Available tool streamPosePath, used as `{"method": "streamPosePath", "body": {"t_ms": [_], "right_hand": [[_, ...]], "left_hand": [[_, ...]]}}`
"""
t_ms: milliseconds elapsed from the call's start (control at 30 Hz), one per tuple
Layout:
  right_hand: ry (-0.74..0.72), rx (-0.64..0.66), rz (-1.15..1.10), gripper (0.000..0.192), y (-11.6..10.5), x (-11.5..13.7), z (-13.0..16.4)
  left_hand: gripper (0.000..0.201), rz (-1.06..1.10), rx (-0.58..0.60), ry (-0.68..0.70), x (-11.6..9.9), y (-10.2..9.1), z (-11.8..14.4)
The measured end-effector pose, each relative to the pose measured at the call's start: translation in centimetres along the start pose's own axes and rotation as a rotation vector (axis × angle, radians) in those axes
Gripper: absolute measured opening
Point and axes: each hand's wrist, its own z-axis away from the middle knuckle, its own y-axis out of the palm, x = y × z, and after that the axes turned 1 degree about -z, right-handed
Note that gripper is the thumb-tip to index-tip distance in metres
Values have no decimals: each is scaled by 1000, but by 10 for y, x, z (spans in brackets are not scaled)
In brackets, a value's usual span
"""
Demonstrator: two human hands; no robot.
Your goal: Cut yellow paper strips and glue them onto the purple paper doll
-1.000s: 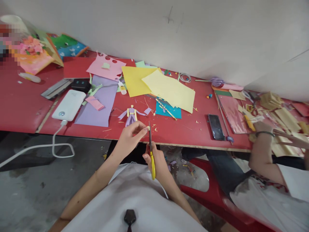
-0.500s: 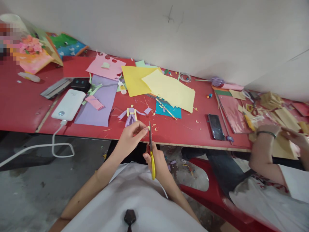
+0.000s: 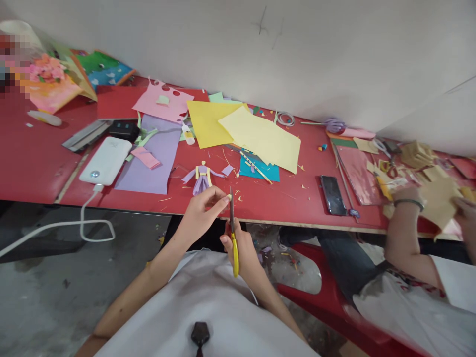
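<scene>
At the near edge of the bench [image 3: 293, 201], the left grip [image 3: 201, 212] pinches a small pale paper piece [image 3: 229, 197]. To its right, the right grip [image 3: 246, 248] grasps yellow-handled scissors [image 3: 235, 253], blades [image 3: 232, 212] pointing forward beside the piece; I cannot confirm contact from here. A paper figure [image 3: 203, 181] lies just beyond the left grip.

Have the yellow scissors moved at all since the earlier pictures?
No. The yellow scissors, held in the right hand, show no visible shift against the red table's front edge or the paper figure.
</scene>
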Motion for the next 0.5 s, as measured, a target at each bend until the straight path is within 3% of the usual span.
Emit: {"method": "streamPosePath", "body": {"t_ms": [233,500], "right_hand": [[-45,10,22,59,-2,2,0],[-21,31,-2,61,-1,0,-1]], "left_hand": [[18,-169,150,69,-3,-20,-8],[18,-109,146,33,-2,-22,-10]]}}
